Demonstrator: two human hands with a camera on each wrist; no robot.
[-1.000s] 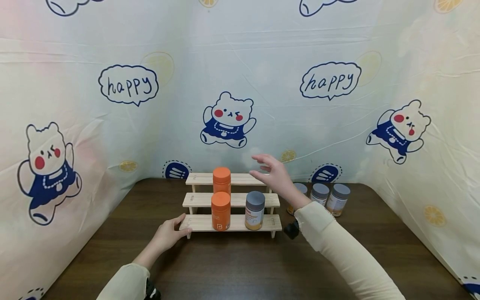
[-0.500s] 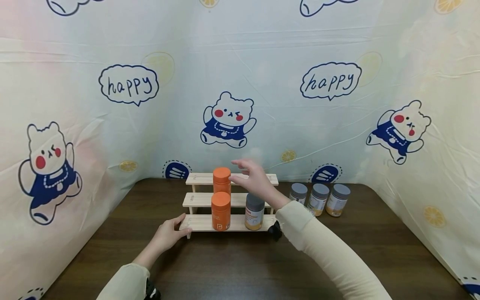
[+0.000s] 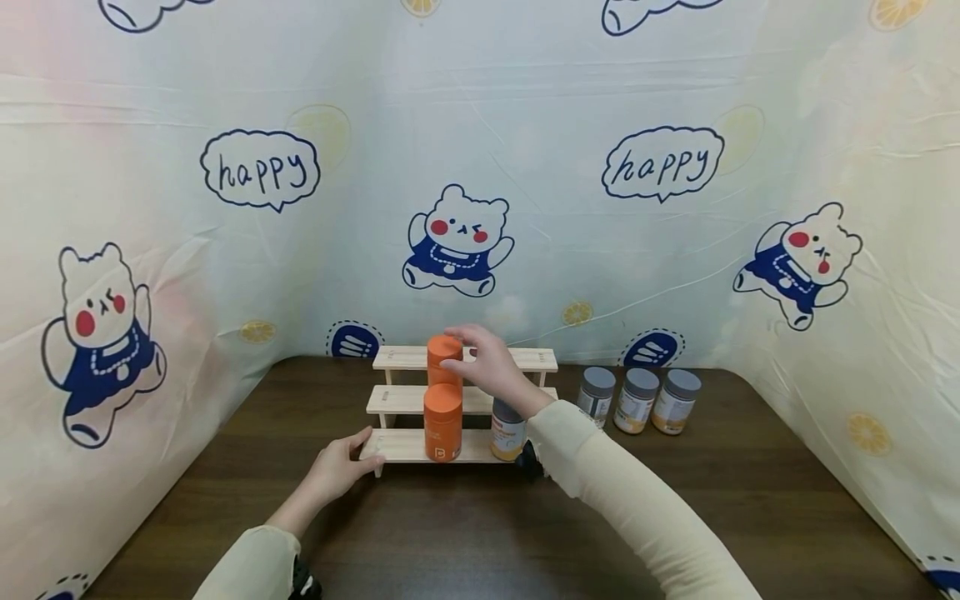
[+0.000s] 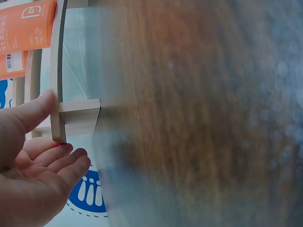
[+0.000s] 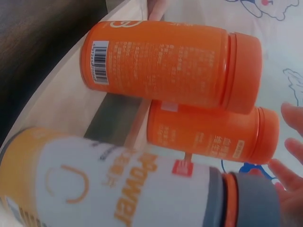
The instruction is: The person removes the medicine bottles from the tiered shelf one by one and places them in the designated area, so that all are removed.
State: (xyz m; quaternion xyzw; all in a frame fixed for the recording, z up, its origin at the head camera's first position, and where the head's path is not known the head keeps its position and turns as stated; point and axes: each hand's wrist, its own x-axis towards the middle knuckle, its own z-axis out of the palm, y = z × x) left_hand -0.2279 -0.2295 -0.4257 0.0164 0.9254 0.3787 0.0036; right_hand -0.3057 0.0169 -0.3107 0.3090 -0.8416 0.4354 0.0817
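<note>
A three-tier pale wooden rack (image 3: 472,450) carries an orange bottle (image 3: 442,425) and a grey-capped white-and-yellow bottle (image 3: 507,435) on its lowest board. Another orange bottle (image 3: 441,348) stands behind, apparently on the middle board, its base hidden. With thumb above and fingers below, my left hand (image 3: 341,468) pinches the left end of the lowest board (image 4: 56,118). My right hand (image 3: 491,364) reaches to the rear orange bottle's cap, thumb in front and fingers spread. In the right wrist view its fingers (image 5: 289,175) lie just beyond that cap (image 5: 267,136), not curled around it.
Several more bottles stay out of the rack: a row of grey-capped bottles (image 3: 637,400) stands on the dark wooden table (image 3: 465,533) to the right. A patterned cloth (image 3: 480,108) hangs behind and at both sides. My right forearm passes over the front grey-capped bottle.
My right hand has moved left and slightly down, from above the rack's right end to the rear orange bottle's cap. My left hand keeps its place on the rack.
</note>
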